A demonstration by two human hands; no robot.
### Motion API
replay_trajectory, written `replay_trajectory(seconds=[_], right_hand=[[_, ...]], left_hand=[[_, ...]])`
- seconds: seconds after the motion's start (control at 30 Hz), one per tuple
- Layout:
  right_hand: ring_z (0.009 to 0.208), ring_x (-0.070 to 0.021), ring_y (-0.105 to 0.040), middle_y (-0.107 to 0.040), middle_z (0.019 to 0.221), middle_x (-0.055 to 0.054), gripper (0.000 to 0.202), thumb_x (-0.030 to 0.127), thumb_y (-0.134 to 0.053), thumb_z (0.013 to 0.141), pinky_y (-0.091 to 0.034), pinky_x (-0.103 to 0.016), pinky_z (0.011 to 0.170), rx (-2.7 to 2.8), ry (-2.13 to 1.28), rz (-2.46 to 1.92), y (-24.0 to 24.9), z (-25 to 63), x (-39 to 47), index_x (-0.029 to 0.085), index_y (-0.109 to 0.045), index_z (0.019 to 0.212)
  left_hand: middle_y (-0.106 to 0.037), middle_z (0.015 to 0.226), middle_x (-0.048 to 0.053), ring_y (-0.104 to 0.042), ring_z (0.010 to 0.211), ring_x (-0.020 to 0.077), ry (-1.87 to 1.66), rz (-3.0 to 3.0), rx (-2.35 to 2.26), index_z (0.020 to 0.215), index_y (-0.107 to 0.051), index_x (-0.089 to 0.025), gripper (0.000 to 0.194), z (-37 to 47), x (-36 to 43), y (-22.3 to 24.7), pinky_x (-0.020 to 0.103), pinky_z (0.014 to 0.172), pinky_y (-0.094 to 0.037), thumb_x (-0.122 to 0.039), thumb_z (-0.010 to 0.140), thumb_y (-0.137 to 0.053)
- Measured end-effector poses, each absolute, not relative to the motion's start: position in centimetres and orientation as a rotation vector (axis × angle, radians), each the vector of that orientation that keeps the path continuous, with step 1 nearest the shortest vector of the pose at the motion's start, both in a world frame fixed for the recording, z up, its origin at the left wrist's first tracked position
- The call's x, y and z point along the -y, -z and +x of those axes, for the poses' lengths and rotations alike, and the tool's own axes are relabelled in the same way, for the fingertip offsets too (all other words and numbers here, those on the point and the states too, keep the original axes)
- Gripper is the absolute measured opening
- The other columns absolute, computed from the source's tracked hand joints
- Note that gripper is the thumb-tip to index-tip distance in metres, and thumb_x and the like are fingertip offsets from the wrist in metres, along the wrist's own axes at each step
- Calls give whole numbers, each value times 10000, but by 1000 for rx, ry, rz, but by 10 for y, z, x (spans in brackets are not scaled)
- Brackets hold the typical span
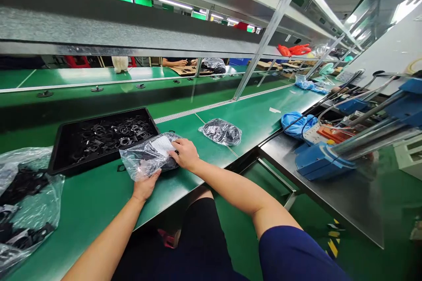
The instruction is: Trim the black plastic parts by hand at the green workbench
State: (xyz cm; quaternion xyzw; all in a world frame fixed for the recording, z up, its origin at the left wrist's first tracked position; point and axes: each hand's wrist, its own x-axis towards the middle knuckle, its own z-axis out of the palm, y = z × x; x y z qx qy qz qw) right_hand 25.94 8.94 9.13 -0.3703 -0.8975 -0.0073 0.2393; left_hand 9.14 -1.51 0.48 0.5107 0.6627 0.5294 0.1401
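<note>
A clear plastic bag (141, 160) with dark parts inside lies on the green workbench, against the front corner of a black tray (66, 164). My left hand (145, 188) grips the bag's near edge, its thumb on top and its other fingers hidden beneath. At the bag's right end, my right hand (185, 153) is closed over the plastic, fingertips at the edge of a white label (162, 145). Loose black plastic parts (115, 134) fill much of the tray. Further right rests another filled plastic bag (220, 131), apart from both hands.
A large open bag (42, 197) of black parts lies at the left. Metal shelving with an upright post (263, 44) stands behind the bench (99, 210). On the right, a steel side table (329, 197) carries a blue machine (325, 160). Another person's hands (180, 63) show across the bench.
</note>
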Motion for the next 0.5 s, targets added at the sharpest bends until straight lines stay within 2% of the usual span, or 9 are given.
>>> replay_trajectory(seconds=[0.5], right_hand=[[970,-215,-531,-643,1026,-81,314,407,-440,922,-387,-352,851,2465,29,-993,-97,257,-89,188,-657,983]], left_hand=[[-622,1100,142,-509,1146,313,-1447,1544,-1943,1049,-621,-143,513,89,15,-9,509,1074,-304,-563,766,-541]])
